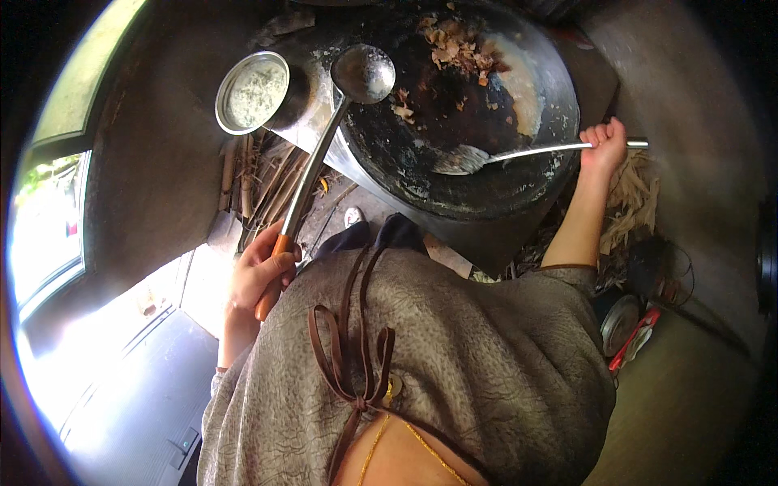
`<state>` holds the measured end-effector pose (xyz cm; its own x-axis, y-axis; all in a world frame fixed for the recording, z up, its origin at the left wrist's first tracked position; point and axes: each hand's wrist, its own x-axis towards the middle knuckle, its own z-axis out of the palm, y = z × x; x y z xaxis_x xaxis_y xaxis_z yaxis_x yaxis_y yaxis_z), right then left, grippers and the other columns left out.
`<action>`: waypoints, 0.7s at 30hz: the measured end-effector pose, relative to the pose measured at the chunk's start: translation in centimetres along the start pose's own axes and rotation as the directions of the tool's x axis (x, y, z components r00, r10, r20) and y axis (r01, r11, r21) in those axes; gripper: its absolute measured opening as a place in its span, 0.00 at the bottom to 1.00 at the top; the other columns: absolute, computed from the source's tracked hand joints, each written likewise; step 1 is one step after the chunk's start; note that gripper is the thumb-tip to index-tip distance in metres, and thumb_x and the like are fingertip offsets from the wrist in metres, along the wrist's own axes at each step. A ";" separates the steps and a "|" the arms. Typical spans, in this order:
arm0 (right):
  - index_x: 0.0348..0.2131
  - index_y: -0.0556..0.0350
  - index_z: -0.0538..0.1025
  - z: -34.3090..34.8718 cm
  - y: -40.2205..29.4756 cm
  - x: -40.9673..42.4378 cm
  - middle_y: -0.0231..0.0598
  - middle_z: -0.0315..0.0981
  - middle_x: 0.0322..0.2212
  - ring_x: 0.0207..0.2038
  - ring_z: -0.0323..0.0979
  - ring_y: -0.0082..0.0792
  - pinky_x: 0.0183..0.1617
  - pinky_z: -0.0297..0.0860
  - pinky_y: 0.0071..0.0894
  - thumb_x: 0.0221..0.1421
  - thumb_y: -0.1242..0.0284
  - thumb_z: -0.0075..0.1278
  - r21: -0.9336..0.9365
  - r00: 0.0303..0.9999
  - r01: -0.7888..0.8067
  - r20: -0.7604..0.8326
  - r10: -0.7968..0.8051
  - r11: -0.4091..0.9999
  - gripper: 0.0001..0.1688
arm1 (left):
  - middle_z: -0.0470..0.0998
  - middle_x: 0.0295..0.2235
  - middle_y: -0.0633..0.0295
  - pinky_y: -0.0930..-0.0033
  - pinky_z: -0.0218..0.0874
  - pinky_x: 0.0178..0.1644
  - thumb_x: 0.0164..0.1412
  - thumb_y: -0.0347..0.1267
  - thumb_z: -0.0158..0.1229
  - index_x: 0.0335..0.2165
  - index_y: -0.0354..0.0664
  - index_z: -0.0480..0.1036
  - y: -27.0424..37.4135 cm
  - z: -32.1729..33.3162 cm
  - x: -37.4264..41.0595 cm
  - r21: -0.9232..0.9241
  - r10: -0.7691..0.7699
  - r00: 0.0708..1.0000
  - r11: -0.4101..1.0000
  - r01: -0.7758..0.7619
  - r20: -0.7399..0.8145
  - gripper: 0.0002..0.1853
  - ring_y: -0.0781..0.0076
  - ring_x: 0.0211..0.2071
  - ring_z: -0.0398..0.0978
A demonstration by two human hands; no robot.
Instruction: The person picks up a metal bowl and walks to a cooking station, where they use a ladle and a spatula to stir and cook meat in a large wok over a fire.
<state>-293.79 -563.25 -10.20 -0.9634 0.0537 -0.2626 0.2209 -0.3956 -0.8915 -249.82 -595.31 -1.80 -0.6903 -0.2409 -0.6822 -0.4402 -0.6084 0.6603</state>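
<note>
My left hand [262, 267] grips the wooden end of a long-handled metal ladle [364, 74]. Its bowl hangs at the left rim of a large dark wok [419, 176]. In my right hand [605, 146] is the metal handle of a cooking spatula [465, 161], whose blade rests on the wok's near inner side. Browned, crumpled scraps of food [462, 51] lie at the far side of the wok, beside a pale film [516, 85] on its wall. Left of the ladle, a metal bowl [252, 91] holds a pale mixture with greenish flecks.
The wok sits in a stove [468, 234] with a light-coloured edge. Split firewood [267, 176] lies on the floor to the left, and dry husks [632, 194] to the right. A round metal lid [620, 325] and a red item [635, 340] are by my right side. Bright windows [51, 225] are at left.
</note>
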 end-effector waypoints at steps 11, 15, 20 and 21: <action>0.15 0.45 0.52 7.7 4.0 -1.9 0.24 0.42 0.11 0.13 0.43 0.21 0.18 0.49 0.26 0.45 0.68 0.45 0.099 1.000 -0.007 0.008 0.006 0.995 0.19 | 0.69 0.27 0.61 0.81 0.55 0.21 0.49 0.24 0.53 0.52 0.35 0.55 0.8 -0.5 -0.7 0.000 0.055 0.998 0.999 -0.055 0.040 0.30 0.80 0.18 0.63; 0.17 0.45 0.55 5.0 5.7 -1.2 0.24 0.46 0.12 0.13 0.47 0.20 0.17 0.50 0.23 0.47 0.66 0.46 0.150 0.996 0.045 -0.085 -0.033 0.988 0.16 | 0.69 0.27 0.61 0.82 0.55 0.21 0.49 0.24 0.53 0.52 0.35 0.56 0.7 -0.5 -0.9 -0.011 0.099 0.994 0.995 -0.099 0.036 0.30 0.80 0.19 0.62; 0.19 0.51 0.58 5.7 9.0 -1.1 0.28 0.51 0.12 0.14 0.54 0.26 0.22 0.62 0.32 0.50 0.71 0.43 0.384 0.985 0.122 -0.158 -0.065 0.915 0.12 | 0.69 0.27 0.61 0.80 0.57 0.19 0.48 0.25 0.54 0.52 0.36 0.56 1.7 -0.2 -0.6 0.035 0.063 0.998 0.997 -0.064 0.026 0.30 0.80 0.18 0.63; 0.19 0.51 0.58 5.8 6.9 -1.1 0.28 0.51 0.12 0.14 0.54 0.26 0.23 0.63 0.34 0.50 0.70 0.43 0.349 0.988 0.108 -0.142 -0.062 0.931 0.12 | 0.69 0.27 0.61 0.81 0.57 0.19 0.48 0.25 0.54 0.52 0.36 0.56 1.9 -0.4 -0.3 0.035 0.080 0.995 0.996 -0.083 0.060 0.30 0.80 0.17 0.63</action>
<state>-292.04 -571.33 -13.93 -0.9440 0.2073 -0.2568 0.0486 -0.6825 -0.7293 -250.23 -596.68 -0.50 -0.7565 -0.2436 -0.6069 -0.4015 -0.5595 0.7251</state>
